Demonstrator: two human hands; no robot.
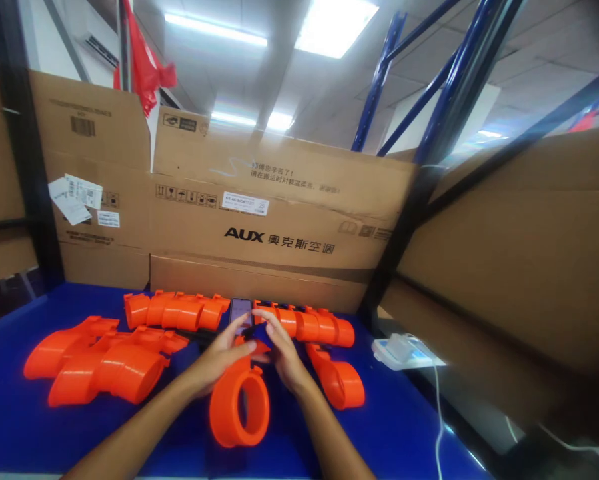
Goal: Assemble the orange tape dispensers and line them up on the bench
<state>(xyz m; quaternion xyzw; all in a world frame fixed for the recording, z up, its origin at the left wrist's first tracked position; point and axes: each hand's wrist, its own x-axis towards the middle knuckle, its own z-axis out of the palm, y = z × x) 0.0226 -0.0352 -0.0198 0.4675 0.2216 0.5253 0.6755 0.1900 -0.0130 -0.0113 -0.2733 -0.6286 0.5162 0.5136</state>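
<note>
My left hand [222, 359] is curled round the upper, narrow end of an orange plastic ring-shaped part [218, 412], its thumb pointing right. The part's wide round opening faces me, low in the middle of the view. My right hand [283, 352] closes on the same narrow end from the right, with its fingers bent over it. Between the hands show an orange tip [261, 346] and something small and dark that I cannot make out. Just behind the fingers, a phone [240, 311] with a lit screen leans upright.
Rows of similar orange parts stand at back left [182, 313] and back right [307, 327]; several more [107, 370] lie left. One orange part [348, 387] is right of my hand. A white power strip [397, 353] with a cable sits beyond the blue table's [179, 440] right side. Cardboard [279, 220] walls the back.
</note>
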